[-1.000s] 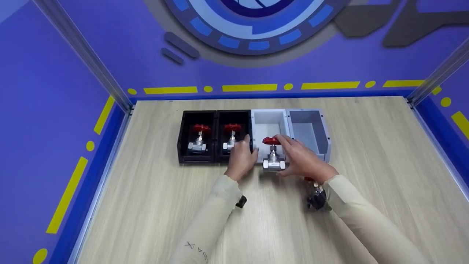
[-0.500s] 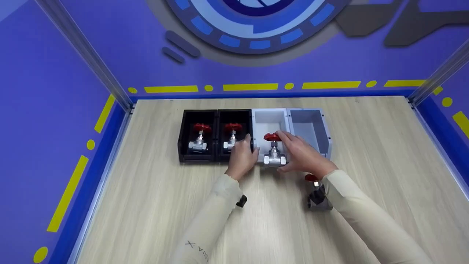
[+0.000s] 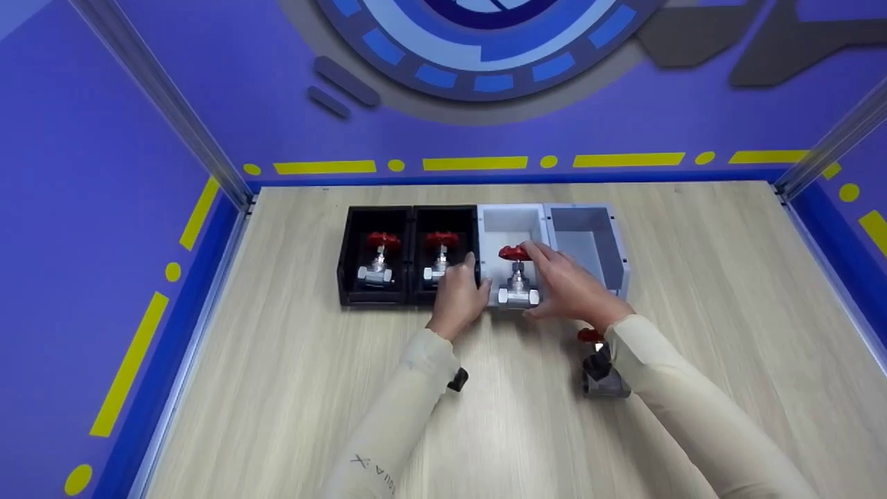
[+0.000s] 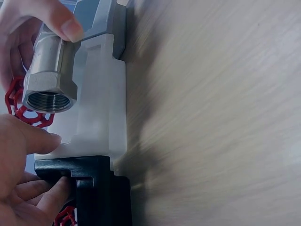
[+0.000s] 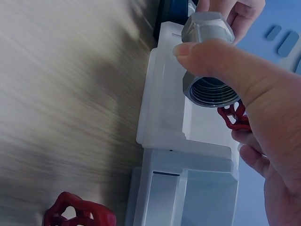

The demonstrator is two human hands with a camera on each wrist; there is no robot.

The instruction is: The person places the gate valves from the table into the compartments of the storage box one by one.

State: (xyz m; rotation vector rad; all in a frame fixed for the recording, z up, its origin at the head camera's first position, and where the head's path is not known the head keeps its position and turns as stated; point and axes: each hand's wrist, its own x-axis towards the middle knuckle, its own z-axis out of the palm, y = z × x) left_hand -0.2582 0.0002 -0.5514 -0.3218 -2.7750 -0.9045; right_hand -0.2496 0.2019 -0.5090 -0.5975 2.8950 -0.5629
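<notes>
My right hand [image 3: 575, 294] holds a steel gate valve [image 3: 518, 296] with a red handwheel, upright over the front of the white bin [image 3: 513, 220]. In the right wrist view the thumb [image 5: 202, 56] lies across the valve's threaded body [image 5: 211, 89]. My left hand [image 3: 459, 294] pinches the side wall where the second black bin [image 4: 94, 188] meets the white one; its thumb is on the white side, its fingers inside the black bin. A similar valve [image 3: 376, 274] stands in the left black bin [image 3: 372, 299], and another valve [image 3: 436, 267] in the second, partly hidden by my left hand.
A grey bin [image 3: 585, 220] ends the row on the right. Near my right forearm, a darker valve [image 3: 604, 380] with a red handwheel stands on the wooden table [image 3: 291, 388]. Blue printed panels [image 3: 208, 125] rise behind and at the sides.
My right hand has carried the valve slightly forward, from before the white bin's front edge to over it. My left hand keeps its grip on the bin wall.
</notes>
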